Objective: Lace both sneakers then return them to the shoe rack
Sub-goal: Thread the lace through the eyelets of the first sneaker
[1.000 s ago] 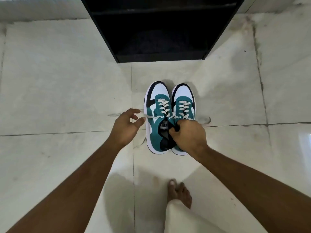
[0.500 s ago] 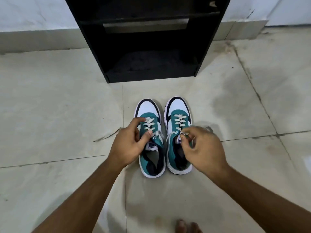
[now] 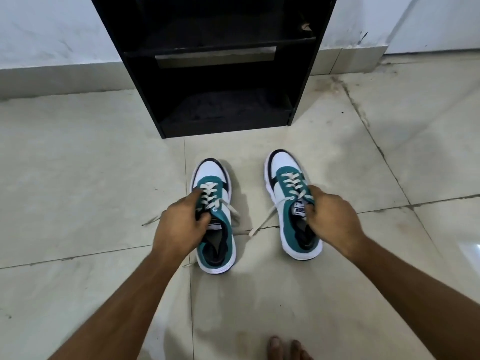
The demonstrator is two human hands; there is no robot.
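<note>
Left hand [image 3: 179,227] grips the left sneaker [image 3: 215,216] at its tongue; right hand [image 3: 331,220] grips the right sneaker [image 3: 291,203] likewise, both at frame centre. Loose lace ends [image 3: 262,222] trail; lift level toward the shoe rack [image 3: 215,63] above, avoiding snags.

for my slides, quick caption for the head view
Left hand and right hand each grip a laced teal sneaker before the black shoe rack.

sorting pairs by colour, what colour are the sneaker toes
White toes with a black edge, clearest in the head view.
</note>
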